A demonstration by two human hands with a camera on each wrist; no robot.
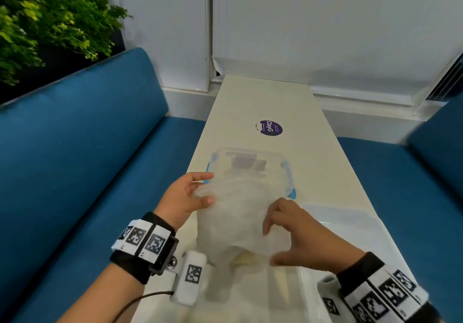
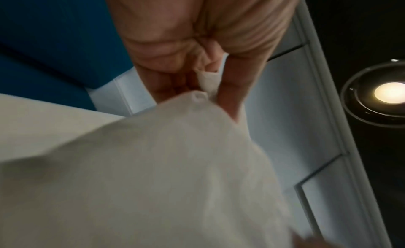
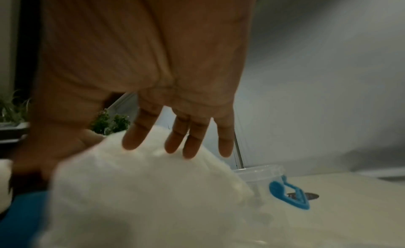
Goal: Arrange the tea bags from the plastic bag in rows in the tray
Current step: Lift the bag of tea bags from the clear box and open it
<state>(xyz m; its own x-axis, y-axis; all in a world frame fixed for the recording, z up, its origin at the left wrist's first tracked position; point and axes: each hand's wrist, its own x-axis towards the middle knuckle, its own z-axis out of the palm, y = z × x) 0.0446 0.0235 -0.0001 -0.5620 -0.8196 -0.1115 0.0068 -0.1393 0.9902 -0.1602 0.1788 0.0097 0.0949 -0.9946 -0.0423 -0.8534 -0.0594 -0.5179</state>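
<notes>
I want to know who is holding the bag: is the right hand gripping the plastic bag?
No, the right hand has straight, spread fingers lying against the plastic bag, not curled round it.

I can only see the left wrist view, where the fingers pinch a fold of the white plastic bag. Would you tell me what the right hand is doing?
Observer: The right hand is spread over the top of the plastic bag, with its fingers straight, not gripping.
Operator: Thank you. What lies beyond the bag?
Observer: A clear container with blue clips stands on the table, just behind the bag.
Operator: Is anything in it yet?
Observer: A dark shape shows through its wall, but it is too blurred to tell what it is.
</notes>
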